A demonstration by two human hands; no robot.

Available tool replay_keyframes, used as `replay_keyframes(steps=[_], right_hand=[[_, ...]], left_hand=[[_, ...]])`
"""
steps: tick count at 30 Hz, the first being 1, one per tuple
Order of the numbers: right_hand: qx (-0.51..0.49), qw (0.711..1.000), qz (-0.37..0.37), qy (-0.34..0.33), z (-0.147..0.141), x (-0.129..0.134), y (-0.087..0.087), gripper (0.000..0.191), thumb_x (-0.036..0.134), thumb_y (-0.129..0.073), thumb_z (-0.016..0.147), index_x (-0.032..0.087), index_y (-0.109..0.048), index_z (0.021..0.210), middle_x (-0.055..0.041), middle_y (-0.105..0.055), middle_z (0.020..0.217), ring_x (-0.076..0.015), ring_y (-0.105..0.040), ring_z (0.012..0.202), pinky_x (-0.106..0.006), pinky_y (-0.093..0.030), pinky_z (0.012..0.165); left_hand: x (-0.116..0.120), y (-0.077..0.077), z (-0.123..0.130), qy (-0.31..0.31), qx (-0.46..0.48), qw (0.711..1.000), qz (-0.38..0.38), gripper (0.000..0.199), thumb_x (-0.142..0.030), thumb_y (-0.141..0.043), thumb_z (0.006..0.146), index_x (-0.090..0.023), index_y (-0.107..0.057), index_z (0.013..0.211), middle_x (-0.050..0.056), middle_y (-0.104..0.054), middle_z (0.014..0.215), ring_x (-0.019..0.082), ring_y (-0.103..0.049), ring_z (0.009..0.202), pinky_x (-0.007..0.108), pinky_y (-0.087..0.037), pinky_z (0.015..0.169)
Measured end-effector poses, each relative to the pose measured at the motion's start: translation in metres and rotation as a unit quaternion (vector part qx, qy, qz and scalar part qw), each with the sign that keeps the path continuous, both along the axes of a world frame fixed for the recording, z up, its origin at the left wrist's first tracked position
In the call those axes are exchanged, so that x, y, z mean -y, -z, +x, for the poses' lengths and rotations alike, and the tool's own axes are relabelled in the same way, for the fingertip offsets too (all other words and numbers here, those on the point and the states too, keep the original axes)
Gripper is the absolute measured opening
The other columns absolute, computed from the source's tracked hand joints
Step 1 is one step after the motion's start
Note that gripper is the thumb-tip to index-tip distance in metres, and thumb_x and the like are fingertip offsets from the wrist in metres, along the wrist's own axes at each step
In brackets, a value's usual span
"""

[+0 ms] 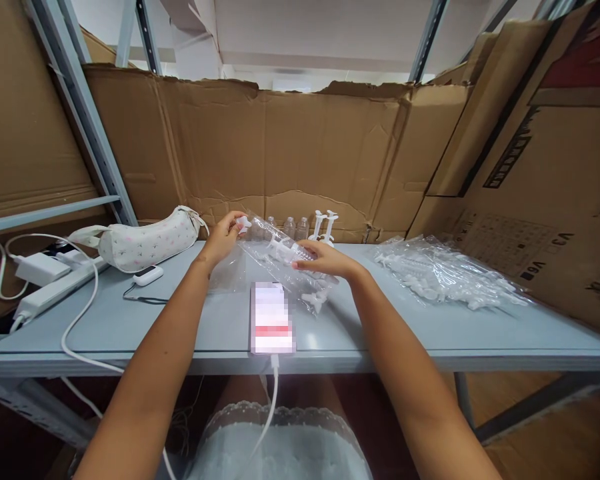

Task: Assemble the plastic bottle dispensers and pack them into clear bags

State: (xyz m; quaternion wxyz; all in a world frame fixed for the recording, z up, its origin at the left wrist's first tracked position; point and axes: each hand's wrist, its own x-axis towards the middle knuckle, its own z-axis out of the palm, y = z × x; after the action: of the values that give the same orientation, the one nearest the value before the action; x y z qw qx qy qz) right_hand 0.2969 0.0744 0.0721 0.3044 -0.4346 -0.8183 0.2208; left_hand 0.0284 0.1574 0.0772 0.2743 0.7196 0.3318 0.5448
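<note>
My left hand [223, 239] is closed, pinching a small white plastic part [243, 223] near the upper left end of a clear plastic bag [280, 253]. From the right, my right hand [327, 259] grips the bag, thumb and fingers bent around it. White plastic pieces [316, 301] show through the film at its lower end; their exact kind is hard to make out. Behind the bag stand several small clear bottles [290, 228], partly covered by it. Beside them, two white plastic pieces with flared tops [325, 227] stand upright.
A lit phone [273, 320] with a white cable lies at the table's front edge. To the right is a larger clear bag of white parts [445, 273]. A white pouch [153, 240], a small white device [149, 275] and a power strip [55, 290] are left. Cardboard [305, 147] walls the back.
</note>
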Motion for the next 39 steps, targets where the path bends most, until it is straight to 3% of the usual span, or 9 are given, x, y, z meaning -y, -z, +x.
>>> replay_keyframes(steps=[13, 18, 22, 24, 27, 30, 35, 37, 39], right_hand=[[0.002, 1.0, -0.008, -0.009, -0.003, 0.006, -0.004, 0.035, 0.051, -0.066, 0.077, 0.021, -0.062, 0.093, -0.0013, -0.058, 0.085, -0.0169, -0.051, 0.075, -0.03, -0.041, 0.066], [-0.007, 1.0, -0.007, -0.009, -0.002, 0.005, -0.003, 0.039, 0.052, -0.067, 0.076, 0.021, -0.062, 0.098, -0.0015, -0.058, 0.087, -0.0171, -0.052, 0.077, -0.03, -0.042, 0.067], [0.006, 1.0, 0.005, 0.004, -0.001, 0.003, -0.002, 0.04, 0.054, -0.067, 0.075, 0.022, -0.063, 0.099, -0.0009, -0.058, 0.084, -0.0175, -0.052, 0.075, -0.03, -0.04, 0.065], [0.002, 1.0, 0.011, 0.008, -0.001, 0.003, -0.002, 0.039, 0.054, -0.068, 0.075, 0.023, -0.064, 0.099, -0.0012, -0.059, 0.084, -0.0184, -0.053, 0.075, -0.031, -0.041, 0.066], [-0.01, 1.0, 0.015, 0.009, 0.0, 0.003, -0.002, 0.039, 0.052, -0.069, 0.074, 0.023, -0.065, 0.099, -0.0023, -0.062, 0.085, -0.0203, -0.055, 0.078, -0.033, -0.044, 0.069], [-0.029, 0.999, 0.012, 0.009, 0.001, 0.001, -0.002, 0.04, 0.052, -0.069, 0.074, 0.021, -0.065, 0.1, -0.0035, -0.064, 0.09, -0.0217, -0.058, 0.083, -0.034, -0.045, 0.072], [-0.098, 0.995, 0.02, 0.018, 0.004, -0.001, -0.003, 0.041, 0.051, -0.069, 0.075, 0.021, -0.063, 0.102, -0.0054, -0.065, 0.102, -0.0229, -0.06, 0.093, -0.036, -0.048, 0.079], [-0.122, 0.992, 0.022, 0.015, 0.004, 0.0, -0.004, 0.042, 0.052, -0.07, 0.075, 0.021, -0.062, 0.102, -0.0054, -0.065, 0.101, -0.0228, -0.06, 0.092, -0.035, -0.048, 0.078], [-0.144, 0.989, 0.028, 0.017, 0.005, 0.0, -0.005, 0.042, 0.052, -0.07, 0.074, 0.022, -0.062, 0.102, -0.0048, -0.065, 0.098, -0.0225, -0.06, 0.089, -0.035, -0.048, 0.076]], left_hand=[[0.004, 0.0, -0.001, -0.031, -0.046, 0.996, 0.069, 0.026, -0.026, -0.053, 0.084, -0.021, -0.066, 0.105, 0.007, -0.063, 0.112, 0.016, -0.064, 0.084, 0.031, -0.052, 0.08], [0.006, -0.003, -0.003, -0.095, -0.084, 0.982, 0.142, 0.025, -0.027, -0.055, 0.084, -0.021, -0.07, 0.103, 0.007, -0.066, 0.11, 0.02, -0.06, 0.102, 0.038, -0.045, 0.097], [0.006, -0.004, -0.006, -0.151, -0.109, 0.97, 0.158, 0.025, -0.033, -0.057, 0.086, -0.023, -0.073, 0.102, 0.008, -0.061, 0.128, 0.026, -0.048, 0.125, 0.048, -0.03, 0.112], [0.006, -0.003, -0.006, -0.149, -0.115, 0.972, 0.14, 0.027, -0.035, -0.056, 0.087, -0.024, -0.073, 0.105, 0.008, -0.055, 0.138, 0.028, -0.043, 0.131, 0.05, -0.027, 0.114], [0.006, -0.003, -0.004, -0.129, -0.091, 0.977, 0.142, 0.029, -0.035, -0.055, 0.088, -0.025, -0.07, 0.11, 0.009, -0.052, 0.14, 0.027, -0.043, 0.133, 0.05, -0.028, 0.114], [0.007, -0.004, -0.002, -0.144, -0.012, 0.976, 0.165, 0.027, -0.033, -0.054, 0.089, -0.021, -0.067, 0.109, 0.01, -0.059, 0.127, 0.023, -0.053, 0.122, 0.043, -0.036, 0.109], [0.004, -0.004, 0.0, -0.196, 0.17, 0.963, 0.068, 0.021, -0.033, -0.046, 0.091, -0.02, -0.058, 0.102, 0.007, -0.065, 0.105, 0.016, -0.062, 0.093, 0.031, -0.05, 0.084], [0.001, -0.001, 0.002, -0.169, 0.186, 0.968, -0.015, 0.018, -0.033, -0.046, 0.091, -0.02, -0.056, 0.1, 0.006, -0.066, 0.099, 0.014, -0.063, 0.081, 0.028, -0.05, 0.073], [0.001, 0.004, 0.005, -0.122, 0.141, 0.977, -0.1, 0.019, -0.033, -0.049, 0.089, -0.02, -0.057, 0.099, 0.006, -0.067, 0.094, 0.013, -0.062, 0.074, 0.025, -0.048, 0.068]])
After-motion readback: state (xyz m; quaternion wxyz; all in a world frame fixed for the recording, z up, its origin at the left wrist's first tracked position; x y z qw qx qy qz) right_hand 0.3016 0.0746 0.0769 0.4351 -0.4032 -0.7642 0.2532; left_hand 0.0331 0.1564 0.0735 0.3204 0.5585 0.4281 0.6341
